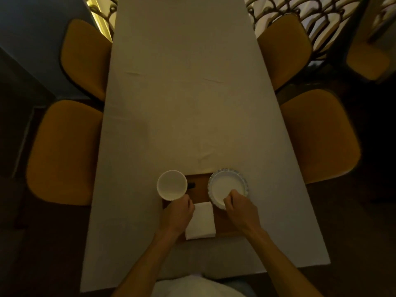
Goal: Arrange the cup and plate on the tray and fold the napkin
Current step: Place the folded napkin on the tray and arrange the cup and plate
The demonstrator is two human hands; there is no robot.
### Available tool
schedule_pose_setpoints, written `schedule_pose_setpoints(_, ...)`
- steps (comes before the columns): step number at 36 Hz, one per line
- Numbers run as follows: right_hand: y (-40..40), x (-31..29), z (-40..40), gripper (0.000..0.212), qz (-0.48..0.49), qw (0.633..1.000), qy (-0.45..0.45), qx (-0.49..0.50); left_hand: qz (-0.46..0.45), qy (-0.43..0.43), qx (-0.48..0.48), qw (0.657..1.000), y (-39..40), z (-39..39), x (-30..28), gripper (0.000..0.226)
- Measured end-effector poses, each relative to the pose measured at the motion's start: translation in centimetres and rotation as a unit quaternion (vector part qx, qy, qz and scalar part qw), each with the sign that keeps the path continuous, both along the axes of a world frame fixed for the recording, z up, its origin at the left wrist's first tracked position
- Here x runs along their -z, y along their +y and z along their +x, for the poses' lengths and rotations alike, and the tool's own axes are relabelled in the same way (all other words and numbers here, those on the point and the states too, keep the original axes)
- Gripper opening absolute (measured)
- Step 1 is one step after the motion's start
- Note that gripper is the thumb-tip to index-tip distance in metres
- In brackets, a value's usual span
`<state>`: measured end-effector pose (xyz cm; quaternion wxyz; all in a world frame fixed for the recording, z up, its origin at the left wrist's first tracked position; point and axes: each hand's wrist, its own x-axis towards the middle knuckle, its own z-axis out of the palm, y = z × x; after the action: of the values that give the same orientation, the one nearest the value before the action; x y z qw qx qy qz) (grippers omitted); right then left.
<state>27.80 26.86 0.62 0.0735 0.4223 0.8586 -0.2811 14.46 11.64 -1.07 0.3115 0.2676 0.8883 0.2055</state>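
- A white cup (pixel 172 185) sits at the left end of a brown wooden tray (pixel 198 185), its open mouth facing up; its left part reaches past the tray's left edge, over the table.
- The left hand (pixel 177 213) is closed around the near side of the cup, fingers curled against its wall.
- A white plate (pixel 225 185) with a fluted, faintly patterned rim lies at the right end of the tray, its far and right rim reaching past the tray's edge.
- The right hand (pixel 240 207) pinches the near rim of the plate, thumb on top and fingers under the edge; whether the plate is lifted or flat on the tray cannot be told.
- A white napkin (pixel 200 220) lies on the near part of the tray between the two hands, a rough rectangle, with its near edge about level with the tray's near edge. How many layers it has is not clear.
- A small dark slot (pixel 191 185) shows in the tray just right of the cup.
- The tray rests on a long table (pixel 182 103) covered with a pale cloth, near the person's end.
- Four mustard-yellow chairs (pixel 64 151) stand along the table's two long sides, two on each.
- A fifth yellow seat shows at far right.
- Ornate metal railing (pixel 300 9) shows at the top corners.
- The room is dim.
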Motion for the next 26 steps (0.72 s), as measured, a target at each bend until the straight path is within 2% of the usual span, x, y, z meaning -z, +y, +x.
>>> schedule_pose_setpoints(5,3.5,0.9,2.4,0.027,-0.007,1.0,-0.023,0.002,-0.039,0.015,0.033,0.999,2.4,2.0,1.0,0.024)
schedule_pose_setpoints(14,9.2,4.1,4.0,0.026,-0.062,0.996,-0.068,-0.012,-0.06,0.002,0.006,0.998,6.7,1.7,3.6,0.026)
schedule_pose_setpoints(18,9.8,4.9,3.8,0.028,-0.067,0.992,-0.101,-0.021,-0.091,-0.011,0.001,0.996,7.7,1.3,4.6,0.026)
schedule_pose_setpoints(26,8.9,6.1,3.9,0.03,-0.082,0.99,-0.111,-0.012,-0.082,-0.033,-0.008,0.996,8.9,0.7,5.5,0.03)
